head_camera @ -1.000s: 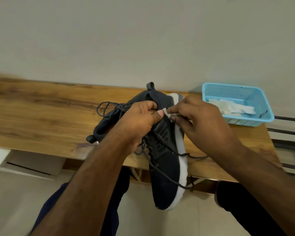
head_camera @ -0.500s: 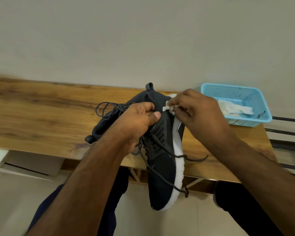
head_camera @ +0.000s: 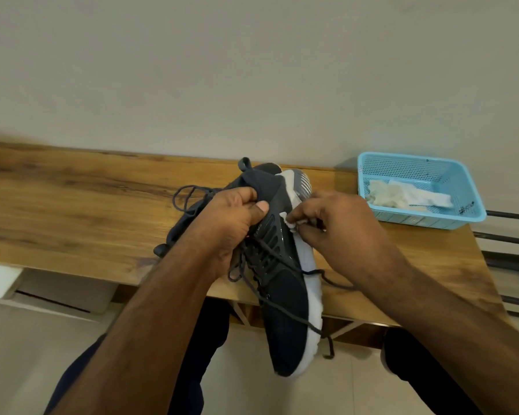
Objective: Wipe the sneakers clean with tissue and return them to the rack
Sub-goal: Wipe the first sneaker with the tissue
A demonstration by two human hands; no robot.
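Above the wooden table (head_camera: 72, 205), the left hand (head_camera: 234, 217) grips a dark mesh sneaker (head_camera: 282, 283); the right hand (head_camera: 339, 232) pinches a mostly hidden white tissue (head_camera: 290, 223) against its white sole.

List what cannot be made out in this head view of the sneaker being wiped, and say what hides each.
- Second sneaker: mostly hidden behind the left hand and forearm.
- Tissue: only a corner shows; the right hand covers the rest.
- Held sneaker's far side: turned away.
- Rack: cut off by the right edge.
- Blue basket's label print: too small.
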